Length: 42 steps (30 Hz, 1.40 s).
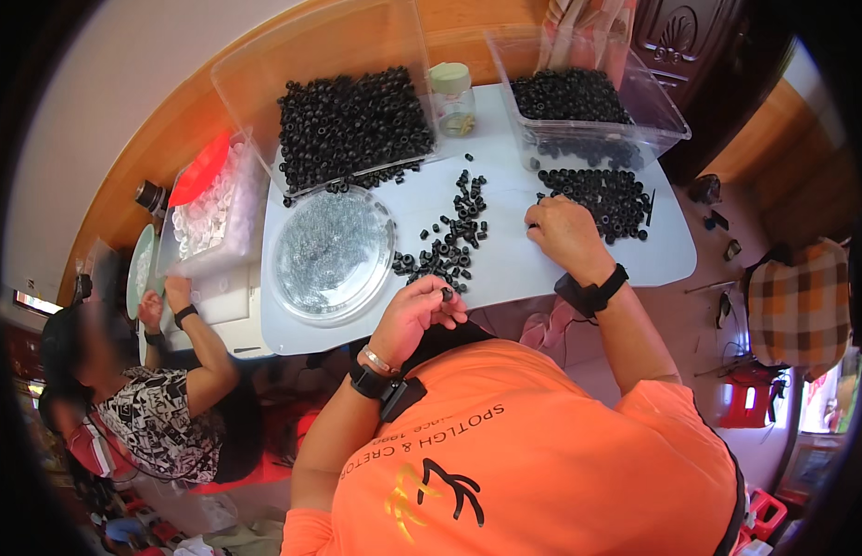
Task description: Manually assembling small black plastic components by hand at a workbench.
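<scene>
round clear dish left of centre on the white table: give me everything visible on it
The round, clear plastic dish sits flat on the white table, near its front-left corner. It is shallow, with a raised rim, and filled with a mass of tiny silvery metal parts. Loose black ring-shaped pieces lie just to its right. No hand touches it.

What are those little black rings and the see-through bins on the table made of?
The black rings look like matte rubber or plastic: dull, uniformly dark, no shine. The bins seem to be clear rigid plastic, since their contents show through the glossy walls.
</scene>
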Each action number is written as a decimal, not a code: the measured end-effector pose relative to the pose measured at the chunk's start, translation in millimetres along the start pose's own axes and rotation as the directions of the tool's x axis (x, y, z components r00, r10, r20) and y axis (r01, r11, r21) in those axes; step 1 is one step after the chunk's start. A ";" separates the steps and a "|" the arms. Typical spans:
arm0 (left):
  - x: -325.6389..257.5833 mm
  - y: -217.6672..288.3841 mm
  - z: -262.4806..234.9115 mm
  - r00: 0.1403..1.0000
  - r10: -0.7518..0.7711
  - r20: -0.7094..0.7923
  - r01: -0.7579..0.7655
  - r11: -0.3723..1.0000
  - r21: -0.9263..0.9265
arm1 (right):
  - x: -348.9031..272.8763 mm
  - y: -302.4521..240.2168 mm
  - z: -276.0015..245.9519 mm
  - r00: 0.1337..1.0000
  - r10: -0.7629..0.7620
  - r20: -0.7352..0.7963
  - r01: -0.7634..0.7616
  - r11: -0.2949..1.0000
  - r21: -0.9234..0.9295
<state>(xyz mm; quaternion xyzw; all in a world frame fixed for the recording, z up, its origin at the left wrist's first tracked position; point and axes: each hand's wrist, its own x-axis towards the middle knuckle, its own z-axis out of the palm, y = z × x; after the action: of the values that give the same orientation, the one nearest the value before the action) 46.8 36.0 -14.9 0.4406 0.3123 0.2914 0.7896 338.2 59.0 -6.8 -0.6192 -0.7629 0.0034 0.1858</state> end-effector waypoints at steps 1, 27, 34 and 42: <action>4.7 -0.4 -1.3 1.000 0.007 0.002 -0.007 1.000 -0.020 | -0.4 0.7 0.9 1.000 -0.011 0.005 0.011 1.000 0.013; 7.1 29.1 32.0 0.965 0.259 -0.048 -0.262 0.961 -0.087 | 3.1 -91.5 -5.8 0.967 -0.087 0.238 -0.241 -0.030 0.970; -11.8 29.3 21.0 0.939 0.337 -0.070 -0.342 0.936 -0.085 | 11.7 -111.6 -9.5 0.928 -0.210 0.307 -0.334 -0.106 0.937; -24.1 31.9 18.2 0.937 0.333 -0.101 -0.340 0.938 -0.064 | 20.5 -129.9 -24.3 0.978 -0.193 0.079 -0.073 0.035 0.997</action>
<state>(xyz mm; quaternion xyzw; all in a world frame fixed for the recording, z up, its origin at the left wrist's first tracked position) 39.3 23.1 26.4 0.4422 0.2548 0.4538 0.7305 219.3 42.6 52.2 -0.2802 -0.5856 0.5830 0.4886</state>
